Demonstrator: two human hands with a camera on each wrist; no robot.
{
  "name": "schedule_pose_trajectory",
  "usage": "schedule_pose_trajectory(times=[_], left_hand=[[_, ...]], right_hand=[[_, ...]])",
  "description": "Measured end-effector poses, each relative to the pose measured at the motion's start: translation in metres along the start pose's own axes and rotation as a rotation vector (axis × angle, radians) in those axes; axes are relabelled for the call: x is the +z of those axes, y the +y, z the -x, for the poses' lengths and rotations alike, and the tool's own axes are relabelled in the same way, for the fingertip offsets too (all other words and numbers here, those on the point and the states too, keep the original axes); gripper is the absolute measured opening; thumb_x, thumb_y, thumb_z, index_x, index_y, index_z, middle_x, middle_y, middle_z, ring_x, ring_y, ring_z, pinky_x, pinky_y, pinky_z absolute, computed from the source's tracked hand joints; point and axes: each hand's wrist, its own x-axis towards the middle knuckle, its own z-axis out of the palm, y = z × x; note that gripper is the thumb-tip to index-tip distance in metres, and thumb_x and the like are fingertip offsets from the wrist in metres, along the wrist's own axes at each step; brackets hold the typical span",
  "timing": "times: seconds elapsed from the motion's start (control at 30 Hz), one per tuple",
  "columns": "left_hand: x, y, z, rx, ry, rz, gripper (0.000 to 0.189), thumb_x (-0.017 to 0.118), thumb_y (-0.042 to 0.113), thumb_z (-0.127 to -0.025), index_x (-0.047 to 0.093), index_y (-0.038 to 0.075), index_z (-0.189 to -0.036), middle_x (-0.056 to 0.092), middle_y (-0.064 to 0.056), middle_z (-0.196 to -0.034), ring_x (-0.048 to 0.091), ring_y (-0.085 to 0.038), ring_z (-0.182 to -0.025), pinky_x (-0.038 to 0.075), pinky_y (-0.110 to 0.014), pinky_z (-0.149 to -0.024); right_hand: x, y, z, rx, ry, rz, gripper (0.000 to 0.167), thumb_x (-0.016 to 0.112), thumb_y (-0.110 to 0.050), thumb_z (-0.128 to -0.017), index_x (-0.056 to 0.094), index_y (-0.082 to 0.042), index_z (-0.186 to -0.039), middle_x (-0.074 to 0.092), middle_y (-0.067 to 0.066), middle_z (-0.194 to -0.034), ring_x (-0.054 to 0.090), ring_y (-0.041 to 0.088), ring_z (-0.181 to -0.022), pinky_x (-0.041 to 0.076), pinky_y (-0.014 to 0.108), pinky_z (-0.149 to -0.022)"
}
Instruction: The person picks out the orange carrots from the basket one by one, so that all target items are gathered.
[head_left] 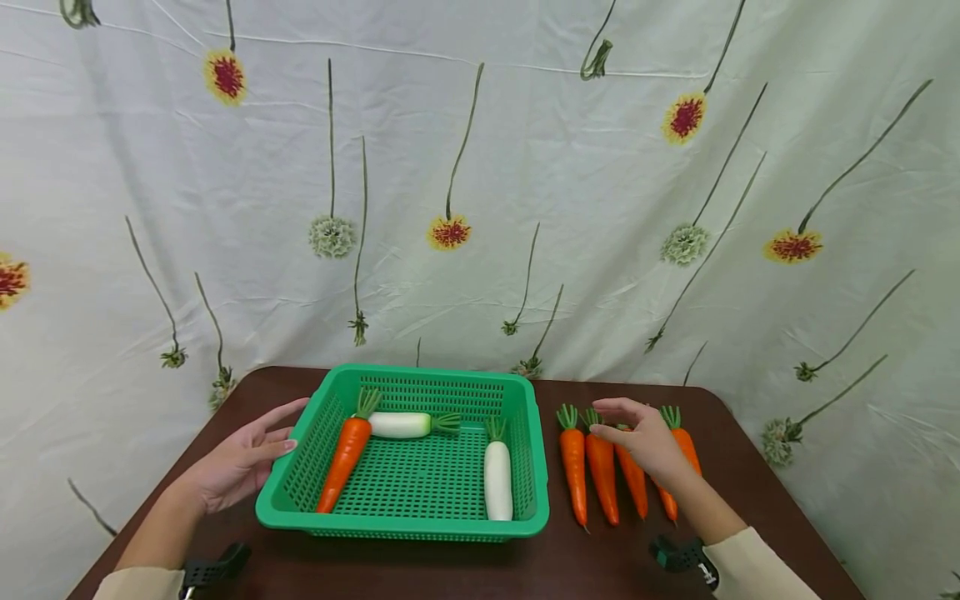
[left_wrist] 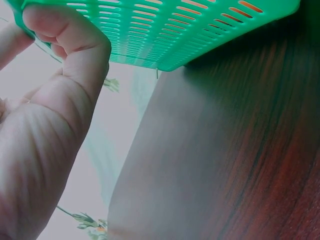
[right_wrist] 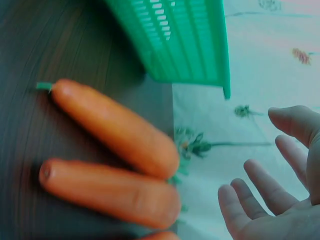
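A green plastic basket (head_left: 405,528) stands on the dark table, holding one carrot (head_left: 347,462) and two white radishes (head_left: 498,482) with green tops. My left hand (head_left: 238,460) is at the basket's left side, thumb and fingertips right at the rim and no vegetable in them. In the left wrist view its thumb (left_wrist: 82,37) overlaps the slotted wall. Over a row of several carrots (head_left: 573,467) right of the basket hovers my right hand (head_left: 645,437), fingers spread and slightly bent, with nothing held. It partly hides the carrots behind it.
The dark wooden table (head_left: 600,558) ends at a curtain-like white cloth (head_left: 405,150) with printed flowers at the back. Dark straps with small devices (head_left: 678,557) sit on both wrists. The carrot row lies close beside the basket's right wall.
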Motion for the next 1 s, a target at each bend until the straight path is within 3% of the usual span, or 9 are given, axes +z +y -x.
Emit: schedule_pose_trajectory(times=[0.13,0.37,0.6,0.83,1.0], left_hand=[[0.001,0.001,-0.001,-0.013,0.011,-0.003,0.071,0.033,-0.003,-0.109,-0.005,0.019,-0.165,0.06,0.003,-0.146,0.066,-0.024,-0.126,0.054,-0.052,-0.1],[0.001,0.003,-0.001,-0.016,0.005,-0.013,0.071,0.034,-0.002,-0.109,-0.004,0.019,-0.165,0.059,0.003,-0.146,0.066,-0.024,-0.126,0.055,-0.052,-0.1],[0.002,0.002,-0.002,-0.01,0.001,-0.008,0.071,0.033,-0.003,-0.109,-0.004,0.019,-0.165,0.06,0.003,-0.146,0.066,-0.024,-0.126,0.055,-0.051,-0.1],[0.002,0.002,0.0,0.016,-0.034,0.009,0.066,0.032,-0.003,-0.109,0.006,0.024,-0.165,0.058,0.0,-0.147,0.066,-0.026,-0.126,0.054,-0.051,-0.1],[0.002,0.002,0.0,0.005,-0.024,0.009,0.069,0.031,-0.004,-0.109,-0.001,0.021,-0.165,0.059,0.0,-0.146,0.066,-0.026,-0.126,0.054,-0.051,-0.1]], right_hand=[[0.009,-0.01,0.0,-0.029,-0.047,-0.043,0.042,0.078,-0.023,-0.092,0.068,-0.01,-0.131,0.064,0.017,-0.138,0.056,0.043,-0.13,0.056,0.034,-0.096],[0.023,-0.023,-0.004,-0.022,-0.149,-0.154,0.043,0.078,-0.023,-0.092,0.068,-0.011,-0.132,0.064,0.017,-0.138,0.062,0.034,-0.125,0.056,0.029,-0.095],[0.038,-0.038,-0.004,-0.028,-0.265,-0.247,0.048,0.075,-0.02,-0.095,0.061,-0.003,-0.138,0.061,0.02,-0.141,0.065,0.025,-0.121,0.058,0.033,-0.098],[0.05,-0.055,-0.008,0.023,-0.449,-0.502,0.051,0.07,-0.014,-0.097,0.053,0.002,-0.143,0.058,0.023,-0.144,0.064,0.035,-0.126,0.057,0.041,-0.104],[0.06,-0.064,-0.013,0.054,-0.527,-0.568,0.049,0.071,-0.011,-0.096,0.057,-0.002,-0.142,0.059,0.022,-0.144,0.067,0.029,-0.122,0.056,0.041,-0.104]])
